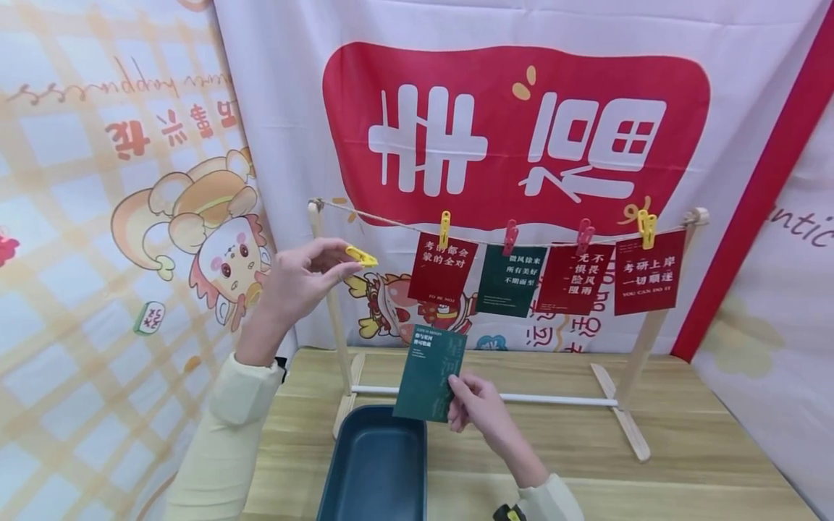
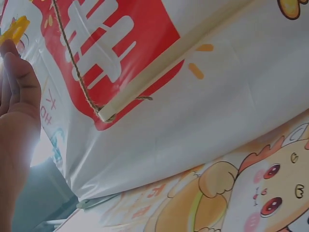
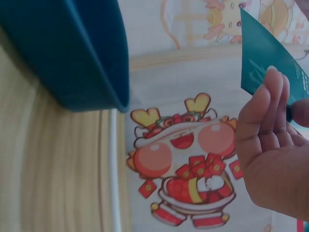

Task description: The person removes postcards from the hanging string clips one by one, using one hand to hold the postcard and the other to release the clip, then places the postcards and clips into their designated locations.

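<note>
My left hand (image 1: 309, 271) pinches a yellow clothespin (image 1: 361, 256) between thumb and fingers, raised near the left end of the twine (image 1: 384, 217). The same clothespin (image 2: 15, 30) shows at the edge of the left wrist view. Lower down, my right hand (image 1: 482, 409) grips a dark green card (image 1: 426, 376) by its right edge, thumb in front. The card overlaps the far rim of a blue bin in the head view. From the twine hang a red card (image 1: 441, 271) at left, a green card (image 1: 511, 286), and two more red cards, each under a yellow or red clothespin.
A wooden post (image 1: 335, 318) at left and another (image 1: 645, 333) at right carry the twine. A white rod (image 1: 547, 399) joins their feet. The deep blue bin (image 1: 420, 470) stands in front on the wooden table (image 1: 684, 477). Printed cloth hangs behind and at both sides.
</note>
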The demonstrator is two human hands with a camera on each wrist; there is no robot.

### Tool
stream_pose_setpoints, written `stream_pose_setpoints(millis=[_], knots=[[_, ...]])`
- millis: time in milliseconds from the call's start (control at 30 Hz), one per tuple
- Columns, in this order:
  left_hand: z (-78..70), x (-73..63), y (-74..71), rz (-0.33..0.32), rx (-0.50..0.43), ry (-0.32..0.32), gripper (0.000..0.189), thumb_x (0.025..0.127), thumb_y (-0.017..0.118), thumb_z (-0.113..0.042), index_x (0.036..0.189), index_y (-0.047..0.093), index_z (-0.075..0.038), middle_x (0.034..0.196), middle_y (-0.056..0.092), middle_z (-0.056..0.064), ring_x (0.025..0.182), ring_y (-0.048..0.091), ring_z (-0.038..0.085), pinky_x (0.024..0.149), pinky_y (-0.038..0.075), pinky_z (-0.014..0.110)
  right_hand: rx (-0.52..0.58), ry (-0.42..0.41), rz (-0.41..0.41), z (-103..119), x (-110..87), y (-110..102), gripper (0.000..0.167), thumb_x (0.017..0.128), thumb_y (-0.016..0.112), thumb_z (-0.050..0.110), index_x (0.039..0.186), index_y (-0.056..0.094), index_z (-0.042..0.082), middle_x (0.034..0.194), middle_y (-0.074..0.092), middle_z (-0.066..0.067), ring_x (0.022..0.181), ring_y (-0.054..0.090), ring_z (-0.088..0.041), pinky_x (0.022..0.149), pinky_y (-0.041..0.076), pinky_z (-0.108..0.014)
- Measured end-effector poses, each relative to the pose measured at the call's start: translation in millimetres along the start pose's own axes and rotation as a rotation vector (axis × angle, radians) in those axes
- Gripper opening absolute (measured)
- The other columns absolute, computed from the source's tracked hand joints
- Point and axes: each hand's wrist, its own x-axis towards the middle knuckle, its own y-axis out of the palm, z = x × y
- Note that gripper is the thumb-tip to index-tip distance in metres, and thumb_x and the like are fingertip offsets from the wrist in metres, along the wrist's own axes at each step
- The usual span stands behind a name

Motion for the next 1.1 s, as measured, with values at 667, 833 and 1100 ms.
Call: stream_pose_setpoints(millis=[667,833,1100], knots=[[20.9,-41.1,17.3,0.124,-0.056,-0.050,0.027,0.081,0.080,-0.010,0.100,0.063,-0.008,0.087,0.074,0.004,0.067,0.065,0.008,0.056,0.051,0.019,-0.029,0.132,-0.074,-32,-28.2,-71,0.038,0.100,0.055,0.038,0.082,0.051,0.004,0.059,0.051,0.000,0.052,0.054,-0.013,0.053,0.052,-0.027],[26.0,-52.0,26.6,0.150,-0.100,-0.055,0.026,0.080,0.081,-0.010,0.098,0.062,-0.008,0.085,0.074,0.004,0.065,0.066,0.009,0.053,0.052,0.021,-0.052,0.154,-0.030,-37,-33.1,-86,0.039,0.100,0.054,0.038,0.078,0.047,0.007,0.060,0.052,0.001,0.054,0.054,-0.012,0.054,0.053,-0.028],[35.2,-78.1,46.9,0.188,-0.104,-0.032,0.024,0.080,0.080,-0.009,0.095,0.061,-0.009,0.080,0.073,0.003,0.061,0.063,0.006,0.050,0.050,0.020,-0.133,0.182,-0.023,-45,-43.6,-117,0.055,0.102,0.049,0.038,0.087,0.042,-0.014,0.059,0.052,0.000,0.050,0.054,-0.013,0.052,0.052,-0.029]])
